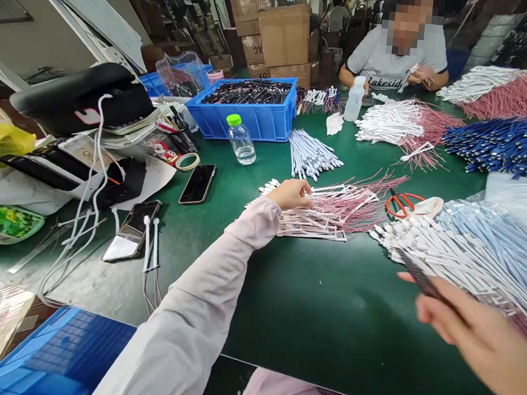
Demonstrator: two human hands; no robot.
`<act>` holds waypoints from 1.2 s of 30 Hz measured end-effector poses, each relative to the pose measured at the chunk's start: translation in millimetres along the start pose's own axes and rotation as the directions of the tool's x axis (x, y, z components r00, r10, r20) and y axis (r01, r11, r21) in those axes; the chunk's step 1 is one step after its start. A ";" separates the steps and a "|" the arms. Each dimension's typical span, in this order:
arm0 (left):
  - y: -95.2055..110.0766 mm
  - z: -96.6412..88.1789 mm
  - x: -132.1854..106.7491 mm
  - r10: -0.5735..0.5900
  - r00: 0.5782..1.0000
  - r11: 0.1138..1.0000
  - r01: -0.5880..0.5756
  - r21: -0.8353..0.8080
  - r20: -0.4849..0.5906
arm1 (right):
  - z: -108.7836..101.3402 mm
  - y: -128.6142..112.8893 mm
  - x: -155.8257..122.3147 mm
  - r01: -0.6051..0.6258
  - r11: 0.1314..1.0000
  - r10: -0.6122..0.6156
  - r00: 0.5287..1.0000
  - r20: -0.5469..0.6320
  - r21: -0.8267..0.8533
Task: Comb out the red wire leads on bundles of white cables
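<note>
My left hand rests over a pile of cables with white ends and thin red wires in the middle of the table. Its fingers are curled inward at the pile's left part; what they pinch, if anything, is too small to make out. At the lower right, my right hand is closed around dark tweezers, whose tip points up and left. That tip lies in front of the edge of a large heap of white cables. Orange-handled scissors lie between the two cable piles.
Light blue cables and dark blue cables are heaped at right. A blue bin, a green-capped bottle and a phone stand or lie left of centre. Across the green table sits another person.
</note>
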State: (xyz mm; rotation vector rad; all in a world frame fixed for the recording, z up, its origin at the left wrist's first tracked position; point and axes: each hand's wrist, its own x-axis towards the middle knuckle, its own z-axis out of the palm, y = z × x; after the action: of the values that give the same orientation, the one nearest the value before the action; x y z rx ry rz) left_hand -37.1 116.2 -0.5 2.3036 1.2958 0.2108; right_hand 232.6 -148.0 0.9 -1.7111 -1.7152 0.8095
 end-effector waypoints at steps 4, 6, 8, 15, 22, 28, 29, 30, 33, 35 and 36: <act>-0.8 -5.4 2.1 -0.034 0.999 0.999 0.033 -0.016 -0.038 | 29.4 -28.5 22.5 0.020 0.985 -0.059 0.973 0.224 0.169; -1.1 -8.6 0.5 -0.035 0.994 0.999 0.035 0.003 -0.102 | 39.5 -40.9 37.0 0.004 0.970 -0.070 0.962 0.262 0.243; -1.3 -12.6 -2.0 -0.039 0.986 0.999 0.042 0.018 -0.161 | 43.7 -48.2 47.1 -0.019 0.955 -0.067 0.959 0.276 0.297; -1.5 -31.3 -14.7 0.036 0.999 0.987 -0.033 -0.159 0.016 | 38.8 -42.2 57.3 -0.041 0.919 -0.063 0.966 0.249 0.393; 10.0 -59.9 -26.7 0.029 0.934 0.904 -0.176 -0.389 -0.355 | 35.5 -35.6 64.0 0.059 0.934 -0.107 0.987 0.120 0.353; 58.7 -69.5 -51.8 0.067 0.929 0.635 -0.321 -0.703 -0.364 | 36.7 -44.9 68.9 -0.006 0.939 0.037 0.996 -0.083 0.344; 66.9 -60.4 -56.5 0.074 0.952 0.576 -0.283 -0.767 -0.296 | 39.1 -45.9 69.5 0.001 0.925 0.035 0.996 -0.087 0.380; 73.8 -47.6 -60.9 0.086 0.973 0.510 -0.226 -0.830 -0.212 | 42.3 -46.1 70.2 0.012 0.903 0.027 0.996 -0.085 0.430; 85.1 3.7 -71.1 0.138 0.989 0.336 0.009 -0.942 0.058 | 54.9 -41.7 72.2 0.033 0.800 0.005 0.998 -0.062 0.599; 85.0 36.9 -75.1 0.104 0.987 0.258 0.092 -0.962 0.123 | 62.9 -36.2 73.5 0.030 0.740 0.023 0.997 -0.071 0.672; 83.4 50.1 -76.3 0.062 0.990 0.220 0.110 -0.969 0.127 | 66.0 -33.3 74.1 0.029 0.722 0.039 0.996 -0.083 0.691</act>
State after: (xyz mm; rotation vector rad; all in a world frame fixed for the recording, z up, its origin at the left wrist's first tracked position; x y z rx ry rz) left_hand 3.4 -0.5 3.7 1.0985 0.6930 0.6428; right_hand 160.0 -75.0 -17.8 -1.1952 -1.1136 1.1720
